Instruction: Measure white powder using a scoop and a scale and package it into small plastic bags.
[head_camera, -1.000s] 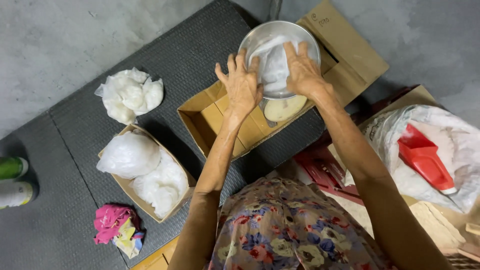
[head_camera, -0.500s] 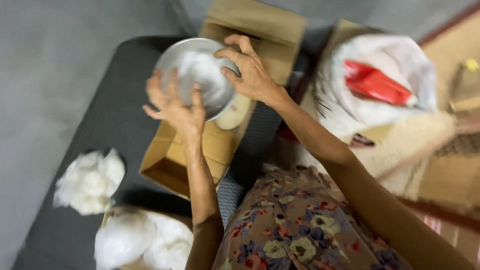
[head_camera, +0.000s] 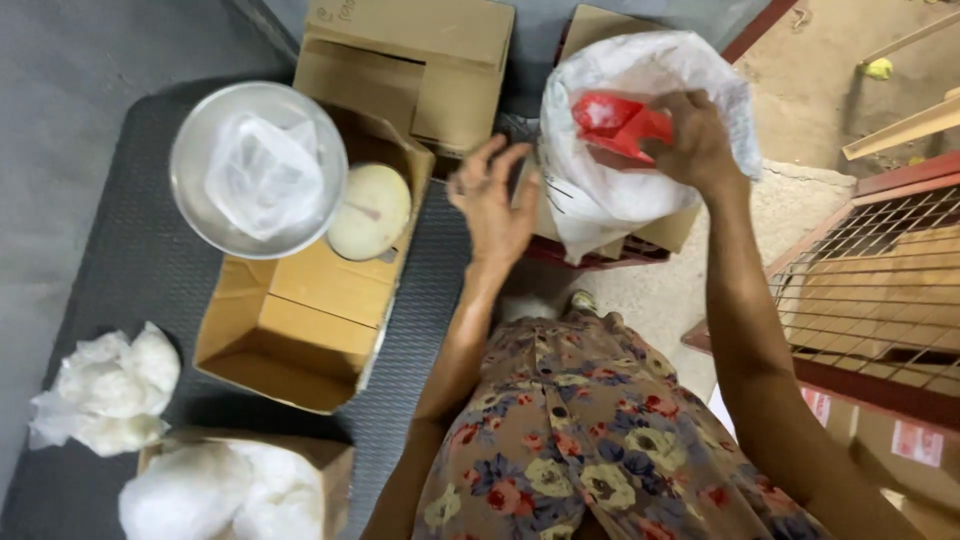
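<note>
Right hand (head_camera: 695, 140) is clenched on the handle end of a red plastic scoop (head_camera: 618, 122), hard and angular, dusted with white powder. The scoop sits in the mouth of a white woven sack (head_camera: 610, 195), soft and crumpled, its rim rolled down and slumped over a cardboard box. The fingers wrap the scoop's back end, while the front lip points left into the sack's opening.

Left hand (head_camera: 493, 205) is released, holding nothing, with the palm turned and the fingers spread loosely. It hovers just beside the sack's left edge, above the gap between the sack and the open cardboard box (head_camera: 300, 325).

Over to the left, a round metal bowl (head_camera: 200, 215), smooth and shiny, carries a thin, wrinkled clear plastic bag (head_camera: 262, 172). The bowl rests on the box's top corner, its rim overhanging the dark ribbed rubber mat (head_camera: 130, 270). A pale, smooth round disc (head_camera: 370, 210) lies just beside the bowl, partly under its rim, inside the box. The box interior below them shows bare brown cardboard with the flaps folded outward.

Lower left, a bunch of filled white plastic bags (head_camera: 105, 390), puffy and knotted, lies on the mat, well apart from both hands. More white bags (head_camera: 225, 490) fill a smaller box at the bottom edge. On the right stands a red-framed wire mesh rack (head_camera: 870, 290), close to the right forearm.
</note>
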